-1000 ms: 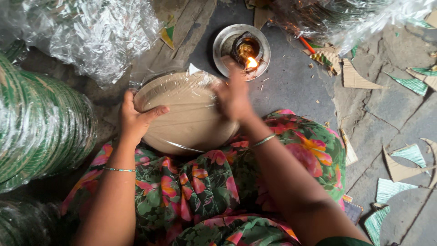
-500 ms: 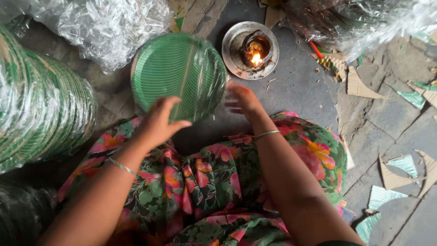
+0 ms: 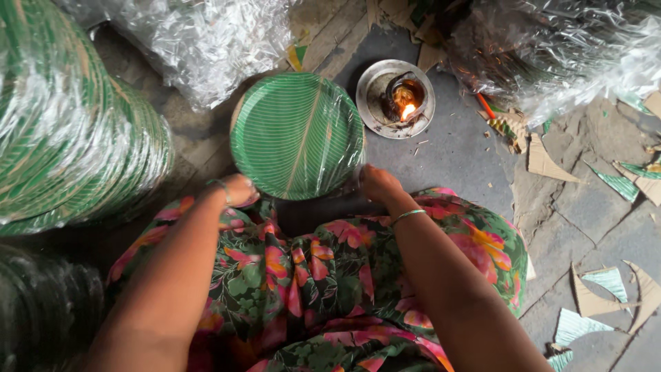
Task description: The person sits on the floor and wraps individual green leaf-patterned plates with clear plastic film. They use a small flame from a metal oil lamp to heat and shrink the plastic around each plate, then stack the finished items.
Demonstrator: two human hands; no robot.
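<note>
A round green leaf-patterned plate stack (image 3: 297,134), wrapped in clear film, lies face up on the floor in front of my lap. My left hand (image 3: 234,189), with a ring on one finger, curls against its near-left rim. At the near-right rim my right hand (image 3: 377,182) is closed on the film's edge, its fingertips hidden. A thin bangle circles each wrist.
A small lit oil lamp (image 3: 403,100) burns on a metal dish (image 3: 372,110) just beyond the plates. Film-wrapped green plate stacks (image 3: 76,131) stand at the left, plastic bundles (image 3: 206,41) at the back. Cardboard scraps (image 3: 606,289) litter the stone floor at the right.
The stack went from brown underside up to green face up. My hands came off it, then dropped back to its near rim with fingers curled.
</note>
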